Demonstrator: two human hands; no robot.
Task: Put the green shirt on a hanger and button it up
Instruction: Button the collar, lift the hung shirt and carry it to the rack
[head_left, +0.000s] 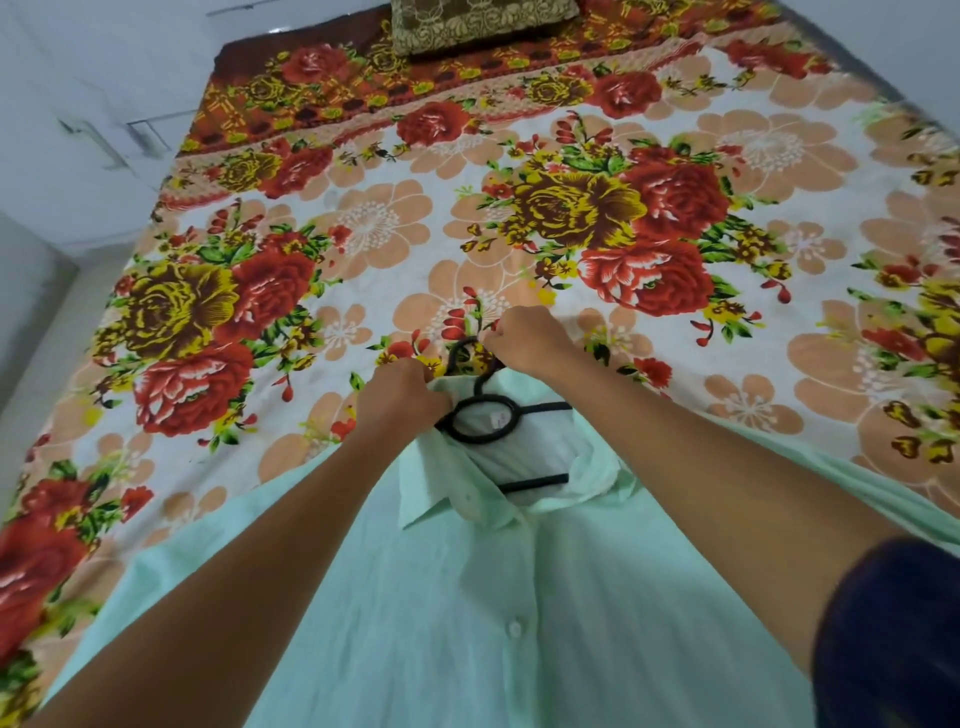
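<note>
A pale green shirt (519, 597) lies front up on the bed, collar pointing away from me. A black hanger (483, 421) sits inside the neck opening, its hook sticking out past the collar. My left hand (400, 400) is closed on the left side of the collar, beside the hanger's ring. My right hand (524, 338) is closed at the hook end of the hanger, just beyond the collar. One white button (514, 629) shows on the placket, and the front below the collar lies closed.
The bed carries a floral sheet (571, 218) in red, yellow and peach. A brown patterned pillow (483, 21) lies at the far end. White walls and a floor strip (62, 156) run along the left of the bed.
</note>
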